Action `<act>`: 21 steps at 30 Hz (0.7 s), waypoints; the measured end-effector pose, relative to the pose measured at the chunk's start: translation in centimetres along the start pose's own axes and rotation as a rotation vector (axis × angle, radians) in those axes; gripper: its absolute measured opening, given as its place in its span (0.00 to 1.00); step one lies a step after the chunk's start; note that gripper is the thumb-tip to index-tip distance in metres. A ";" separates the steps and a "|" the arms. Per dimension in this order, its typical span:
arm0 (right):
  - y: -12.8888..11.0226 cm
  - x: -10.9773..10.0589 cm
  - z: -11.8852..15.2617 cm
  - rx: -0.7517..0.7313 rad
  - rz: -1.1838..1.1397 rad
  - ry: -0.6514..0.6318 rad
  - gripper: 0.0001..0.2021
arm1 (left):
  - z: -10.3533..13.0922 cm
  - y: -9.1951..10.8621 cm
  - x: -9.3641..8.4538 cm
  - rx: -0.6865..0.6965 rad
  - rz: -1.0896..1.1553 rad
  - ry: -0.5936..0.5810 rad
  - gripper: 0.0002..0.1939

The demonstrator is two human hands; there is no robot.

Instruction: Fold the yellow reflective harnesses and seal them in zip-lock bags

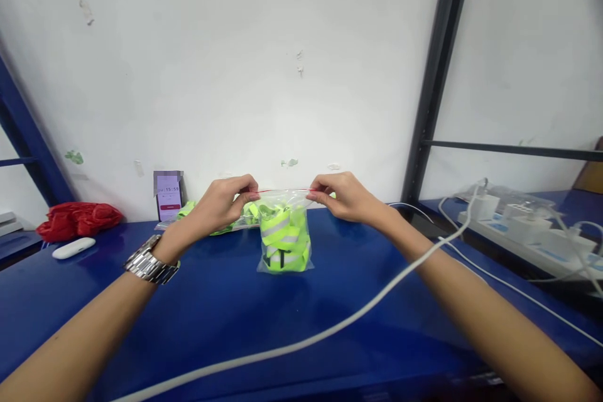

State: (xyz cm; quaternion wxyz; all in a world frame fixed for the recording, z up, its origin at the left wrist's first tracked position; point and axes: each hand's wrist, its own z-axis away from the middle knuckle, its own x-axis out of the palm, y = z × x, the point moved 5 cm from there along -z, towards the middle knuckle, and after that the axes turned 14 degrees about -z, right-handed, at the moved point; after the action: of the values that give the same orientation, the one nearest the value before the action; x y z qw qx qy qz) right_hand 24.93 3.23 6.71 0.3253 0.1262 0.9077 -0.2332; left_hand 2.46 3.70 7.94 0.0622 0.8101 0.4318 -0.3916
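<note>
A clear zip bag (285, 239) with a red strip along its top hangs upright over the blue table (226, 320). Folded neon yellow-green straps with silver reflective bands fill it. My left hand (226, 201) pinches the left top corner of the bag, and my right hand (342, 196) pinches the right top corner, so the red edge is stretched between them. Behind my left hand, more yellow-green straps in clear plastic (245, 220) lie near the wall, partly hidden.
A phone (168, 198) leans against the wall, left of centre. Further left are a red plastic bundle (80, 220) and a white oval device (74, 248). A white cable (301, 344) crosses the foreground. Power strips with chargers (527, 226) stand at the right beside a dark metal post (436, 75).
</note>
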 end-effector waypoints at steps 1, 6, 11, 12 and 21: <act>0.1 0.0 0.1 -0.010 -0.015 0.027 0.08 | -0.1 0.2 0.0 0.000 0.001 0.019 0.08; 0.9 0.2 1.1 -0.031 -0.095 0.144 0.06 | 0.2 0.7 0.6 0.001 0.055 0.020 0.04; 1.9 0.8 1.7 0.041 -0.118 0.140 0.13 | 0.4 0.5 1.6 -0.058 0.122 -0.069 0.12; 2.0 0.9 1.7 0.045 -0.097 0.134 0.08 | 0.4 0.5 1.7 -0.068 0.124 -0.080 0.11; 2.0 1.0 1.9 0.055 -0.105 0.095 0.04 | 0.2 0.9 1.6 -0.108 0.171 -0.170 0.09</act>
State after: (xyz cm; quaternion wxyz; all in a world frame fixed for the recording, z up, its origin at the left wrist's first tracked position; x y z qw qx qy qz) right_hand 25.98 4.09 4.12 0.2657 0.0983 0.9207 -0.2685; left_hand 3.56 4.07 6.49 0.1753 0.8033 0.3748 -0.4284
